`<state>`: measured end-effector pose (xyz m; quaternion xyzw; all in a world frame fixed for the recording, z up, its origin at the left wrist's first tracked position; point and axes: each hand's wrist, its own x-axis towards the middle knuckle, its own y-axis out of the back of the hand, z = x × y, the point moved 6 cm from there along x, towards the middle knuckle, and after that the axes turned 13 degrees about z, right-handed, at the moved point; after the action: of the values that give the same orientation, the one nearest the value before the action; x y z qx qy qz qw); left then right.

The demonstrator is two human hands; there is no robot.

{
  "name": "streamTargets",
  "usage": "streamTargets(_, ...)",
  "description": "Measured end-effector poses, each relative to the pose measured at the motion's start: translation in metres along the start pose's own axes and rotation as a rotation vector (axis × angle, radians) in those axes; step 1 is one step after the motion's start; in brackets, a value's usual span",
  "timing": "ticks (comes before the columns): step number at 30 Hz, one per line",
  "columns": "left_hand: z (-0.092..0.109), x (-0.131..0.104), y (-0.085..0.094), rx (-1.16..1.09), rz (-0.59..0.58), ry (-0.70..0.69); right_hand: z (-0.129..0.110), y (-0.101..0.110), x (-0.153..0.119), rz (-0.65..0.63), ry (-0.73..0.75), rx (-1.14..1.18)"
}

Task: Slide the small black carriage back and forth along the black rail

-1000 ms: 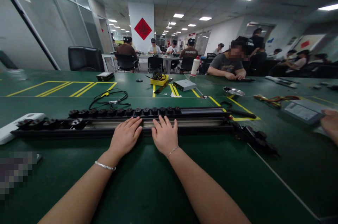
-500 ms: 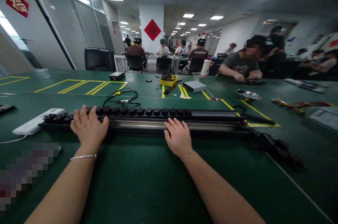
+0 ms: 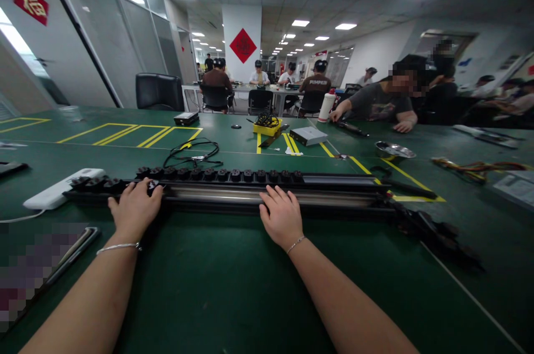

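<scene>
A long black metal channel point(image 3: 334, 210) lies across the table before me, with a shiny strip along its inside. Its back edge carries a row of small black round pieces point(image 3: 236, 175), and several more sit in its left end. My left hand point(image 3: 136, 210) is over that left part, fingers apart; a black piece shows between thumb and forefinger, but no grip on it is visible. Farther right, my right hand point(image 3: 282, 219) rests with outstretched fingers on the channel's front edge, holding nothing.
A white power strip point(image 3: 62, 190) touches the left end area. Behind lie black cables point(image 3: 192, 153), a yellow box point(image 3: 267, 128), a grey box point(image 3: 308, 136) and a metal bowl point(image 3: 394, 149). Across the table sits a person point(image 3: 381, 101); bundled wires point(image 3: 463, 170) lie right.
My left hand has moved down and slightly left, uncovering black pieces behind it. My right hand stays put. The person across has reached one arm toward the white bottle.
</scene>
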<state>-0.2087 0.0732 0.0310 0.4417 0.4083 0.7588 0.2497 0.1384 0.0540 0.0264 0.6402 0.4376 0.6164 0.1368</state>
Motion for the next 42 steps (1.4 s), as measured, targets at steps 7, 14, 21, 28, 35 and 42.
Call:
streamTargets(7, -0.0023, 0.0030, -0.0009, 0.030, -0.021, -0.054, -0.0003, 0.0006, 0.0004, -0.002, -0.002, 0.000)
streamTargets(14, 0.0010, 0.0020, 0.0001, 0.030, -0.021, -0.077, 0.0008, 0.0000, 0.0006, 0.014, 0.003, 0.006)
streamTargets(21, 0.0000, 0.0024, -0.0017, -0.007, 0.017, -0.081, 0.0014, -0.0004, 0.0008, 0.029, 0.019, -0.011)
streamTargets(28, 0.0000, 0.0026, -0.0024, -0.026, -0.003, -0.076, 0.0014, -0.0007, 0.0016, 0.023, 0.030, -0.026)
streamTargets(35, -0.0001, 0.0020, -0.0013, -0.033, -0.023, -0.067, 0.0020, -0.0009, 0.0011, 0.022, 0.025, -0.025)
streamTargets(42, 0.0015, 0.0026, -0.0019, 0.023, -0.061, -0.117, 0.0007, 0.0009, 0.0009, 0.010, 0.009, -0.011)
